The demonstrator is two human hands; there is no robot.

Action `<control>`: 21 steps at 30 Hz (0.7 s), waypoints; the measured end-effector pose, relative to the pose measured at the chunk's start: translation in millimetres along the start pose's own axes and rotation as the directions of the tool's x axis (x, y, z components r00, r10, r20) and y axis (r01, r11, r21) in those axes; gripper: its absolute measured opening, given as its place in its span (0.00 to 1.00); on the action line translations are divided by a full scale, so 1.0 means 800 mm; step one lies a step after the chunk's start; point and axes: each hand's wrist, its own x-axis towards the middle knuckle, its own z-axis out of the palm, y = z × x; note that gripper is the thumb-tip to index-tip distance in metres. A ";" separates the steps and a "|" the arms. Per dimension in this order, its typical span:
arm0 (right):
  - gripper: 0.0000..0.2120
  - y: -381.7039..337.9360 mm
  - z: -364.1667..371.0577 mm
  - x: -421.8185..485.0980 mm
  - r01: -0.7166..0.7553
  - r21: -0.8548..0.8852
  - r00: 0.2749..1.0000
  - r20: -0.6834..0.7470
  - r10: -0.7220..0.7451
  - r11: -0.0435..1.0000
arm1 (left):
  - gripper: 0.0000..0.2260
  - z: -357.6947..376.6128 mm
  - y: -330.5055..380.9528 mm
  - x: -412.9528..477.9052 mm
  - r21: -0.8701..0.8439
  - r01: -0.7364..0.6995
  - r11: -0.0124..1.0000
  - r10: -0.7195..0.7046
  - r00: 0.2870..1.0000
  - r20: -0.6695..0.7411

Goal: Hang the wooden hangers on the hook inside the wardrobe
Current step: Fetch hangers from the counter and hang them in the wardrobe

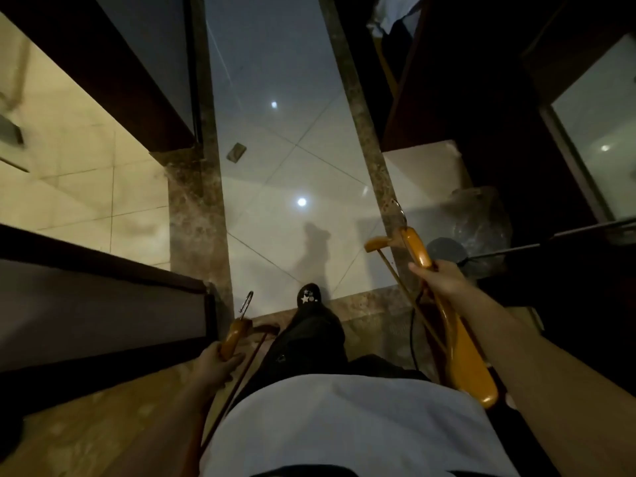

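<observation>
Shirt [344,425], left hand [215,368] gripping left hanger [234,337], right hand [444,278] gripping right hanger [418,247]

Pale glossy floor tiles [275,187], edged by brown marble strips [368,160], bear a small dark rectangular piece [236,152] at eleven o'clock and a star-patterned shoe [309,295] at six.

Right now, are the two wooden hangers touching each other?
Apart: the head view shows the left hanger and right hanger with a leg between them.
</observation>
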 end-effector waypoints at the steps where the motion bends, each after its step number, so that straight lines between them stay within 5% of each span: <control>1: 0.11 -0.015 0.002 0.014 -0.007 -0.005 1.000 0.001 0.007 1.000 | 0.09 -0.014 0.014 0.017 0.003 0.005 1.000 -0.005 1.000 -0.005; 13: 0.15 -0.090 0.013 0.074 -0.223 0.032 0.974 -0.035 0.224 0.974 | 0.14 -0.151 0.250 0.163 0.087 -0.203 0.975 0.205 0.979 -0.015; 21: 0.20 -0.159 0.002 0.145 -0.343 0.045 0.938 -0.038 0.345 0.938 | 0.16 -0.204 0.377 0.233 -0.017 -0.322 0.947 0.320 0.946 -0.057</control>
